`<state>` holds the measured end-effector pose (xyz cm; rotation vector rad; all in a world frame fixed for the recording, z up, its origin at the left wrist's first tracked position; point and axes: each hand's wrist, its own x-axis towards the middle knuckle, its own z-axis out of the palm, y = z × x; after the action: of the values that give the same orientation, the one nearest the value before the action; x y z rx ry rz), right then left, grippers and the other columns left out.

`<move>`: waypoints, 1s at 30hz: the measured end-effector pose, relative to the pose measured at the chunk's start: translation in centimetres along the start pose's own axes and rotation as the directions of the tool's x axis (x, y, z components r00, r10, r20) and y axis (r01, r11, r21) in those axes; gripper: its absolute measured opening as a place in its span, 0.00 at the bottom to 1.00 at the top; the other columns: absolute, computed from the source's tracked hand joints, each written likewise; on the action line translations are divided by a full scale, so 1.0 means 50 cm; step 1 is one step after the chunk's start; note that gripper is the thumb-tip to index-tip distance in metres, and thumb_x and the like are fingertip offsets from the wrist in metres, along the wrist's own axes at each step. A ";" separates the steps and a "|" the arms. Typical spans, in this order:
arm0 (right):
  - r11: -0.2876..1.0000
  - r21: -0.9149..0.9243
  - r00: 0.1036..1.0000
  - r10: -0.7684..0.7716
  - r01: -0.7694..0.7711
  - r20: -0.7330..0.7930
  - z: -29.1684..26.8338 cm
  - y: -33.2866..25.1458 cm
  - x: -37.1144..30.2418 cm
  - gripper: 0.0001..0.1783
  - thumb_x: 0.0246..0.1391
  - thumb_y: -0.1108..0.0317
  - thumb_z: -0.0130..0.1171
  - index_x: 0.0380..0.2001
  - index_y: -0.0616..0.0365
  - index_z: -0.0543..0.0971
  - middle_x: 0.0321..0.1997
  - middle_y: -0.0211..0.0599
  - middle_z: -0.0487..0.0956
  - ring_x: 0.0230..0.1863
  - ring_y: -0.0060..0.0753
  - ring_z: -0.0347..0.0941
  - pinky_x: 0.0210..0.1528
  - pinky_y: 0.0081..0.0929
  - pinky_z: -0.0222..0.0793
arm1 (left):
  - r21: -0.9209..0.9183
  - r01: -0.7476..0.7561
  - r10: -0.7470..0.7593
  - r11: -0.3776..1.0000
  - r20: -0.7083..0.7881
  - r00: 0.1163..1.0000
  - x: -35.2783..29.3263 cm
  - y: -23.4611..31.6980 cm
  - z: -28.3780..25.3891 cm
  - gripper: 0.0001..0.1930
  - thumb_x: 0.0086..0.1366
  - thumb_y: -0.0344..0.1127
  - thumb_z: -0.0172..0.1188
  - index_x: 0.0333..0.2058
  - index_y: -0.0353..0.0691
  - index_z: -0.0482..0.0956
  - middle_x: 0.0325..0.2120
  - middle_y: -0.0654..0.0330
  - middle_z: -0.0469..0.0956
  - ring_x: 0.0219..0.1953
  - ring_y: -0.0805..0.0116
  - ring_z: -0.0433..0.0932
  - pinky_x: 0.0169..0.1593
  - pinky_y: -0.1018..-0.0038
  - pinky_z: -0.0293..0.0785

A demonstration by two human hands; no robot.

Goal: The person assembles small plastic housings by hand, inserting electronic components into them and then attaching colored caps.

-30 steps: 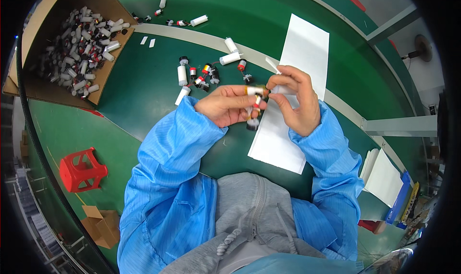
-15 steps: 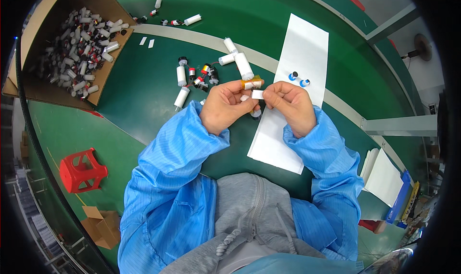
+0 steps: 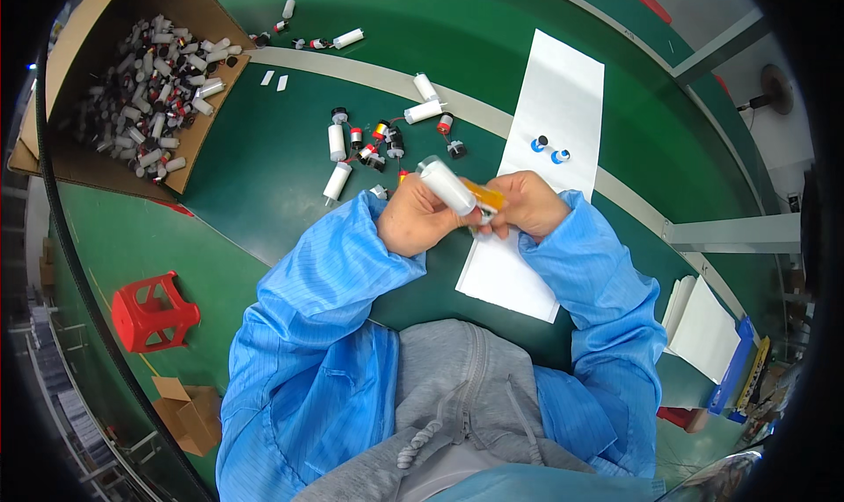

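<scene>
Above the white sheet [image 3: 556,89] and the green table, my left hand [image 3: 409,219] is closed around a white cylinder with a clear end [image 3: 447,187]. Its clear end points up and to the left. At its lower end sits a piece of amber tape [image 3: 485,194], pinched by the fingers of my right hand [image 3: 534,205]; blur hides the finer detail there. Just left of my hands lie several white cylinders [image 3: 336,141] wired to small red and black parts [image 3: 394,141]. Two small blue-and-white bottles with black tops [image 3: 560,156] rest on the sheet beyond my right hand.
An open cardboard box [image 3: 200,155] full of similar parts stands at the far left. Two small white strips [image 3: 282,83] lie beside it. A grey metal post [image 3: 734,233] and a stack of white paper [image 3: 703,326] are at the right. A red stool [image 3: 154,311] stands on the floor.
The white cylinder has swung down toward me and now tilts across my left hand. The small white piece between my fingers is no longer visible. My right hand has shifted slightly nearer.
</scene>
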<state>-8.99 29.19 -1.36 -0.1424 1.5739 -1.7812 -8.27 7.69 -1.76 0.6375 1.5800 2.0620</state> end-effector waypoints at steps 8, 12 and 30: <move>0.969 0.078 0.963 -0.222 0.236 -0.155 -0.002 -0.023 -0.006 0.10 0.56 0.66 0.61 0.37 0.59 0.75 0.27 0.32 0.80 0.25 0.16 0.71 0.26 0.14 0.60 | -0.068 -0.176 0.160 0.982 -0.191 0.968 0.134 0.085 -0.072 0.19 0.54 0.20 0.62 0.45 0.34 0.70 0.39 0.48 0.79 0.40 0.62 0.80 0.44 0.69 0.78; 0.970 0.024 0.948 -0.230 0.240 -0.219 0.002 -0.024 0.000 0.10 0.57 0.65 0.60 0.36 0.60 0.75 0.25 0.31 0.79 0.25 0.17 0.70 0.27 0.14 0.62 | 0.902 0.141 0.508 0.408 -0.352 0.786 0.191 0.091 -0.171 0.29 0.47 0.31 0.72 0.47 0.34 0.69 0.35 0.53 0.74 0.40 0.56 0.77 0.42 0.61 0.75; 0.649 -0.400 0.656 -0.742 0.648 -0.142 0.040 -0.077 -0.058 0.17 0.55 0.74 0.60 0.49 0.62 0.76 0.51 0.37 0.67 0.44 0.27 0.71 0.48 0.23 0.70 | 0.270 -0.063 0.061 0.961 0.014 0.998 0.049 0.043 0.026 0.13 0.64 0.30 0.58 0.44 0.31 0.68 0.25 0.57 0.78 0.29 0.74 0.77 0.32 0.75 0.73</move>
<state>-7.56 29.13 3.66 -0.7845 2.2313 -2.1772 -9.55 9.68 0.81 0.7971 1.8790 1.9003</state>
